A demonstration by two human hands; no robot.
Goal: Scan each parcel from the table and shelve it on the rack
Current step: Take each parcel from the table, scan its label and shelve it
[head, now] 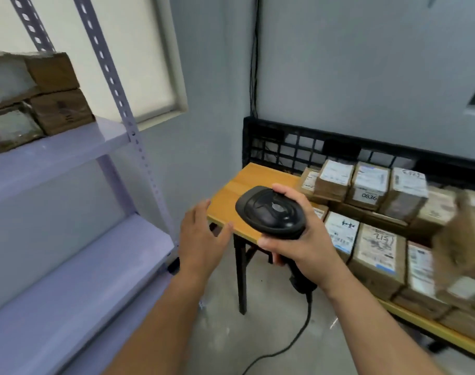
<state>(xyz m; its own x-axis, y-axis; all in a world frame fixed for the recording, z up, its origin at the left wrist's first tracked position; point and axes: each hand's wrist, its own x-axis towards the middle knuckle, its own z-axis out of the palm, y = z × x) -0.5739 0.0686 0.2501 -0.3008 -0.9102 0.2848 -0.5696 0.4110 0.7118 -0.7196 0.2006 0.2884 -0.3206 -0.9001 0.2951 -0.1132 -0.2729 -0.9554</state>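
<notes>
Only writing I can actually read is "0836" on the label of one parcel [369,185] in the back row; the box nearer the camera [377,253] has some handwritten scrawl on its label, but it's too smeared to make out. The rest of the stickers are just blur. All these cardboard parcels sit packed side by side on the wooden desk [231,201], with a black mesh panel [285,147] behind them. Right hand [301,239] is wrapped around a black barcode scanner [271,211], whose cable [293,339] trails down to the floor. Left hand [201,239] is empty, fingers loosely spread, near the desk corner. Over on the left, the lilac rack [68,147] already has a few brown boxes [57,96] stacked on its upper shelf; lower shelves look bare.
</notes>
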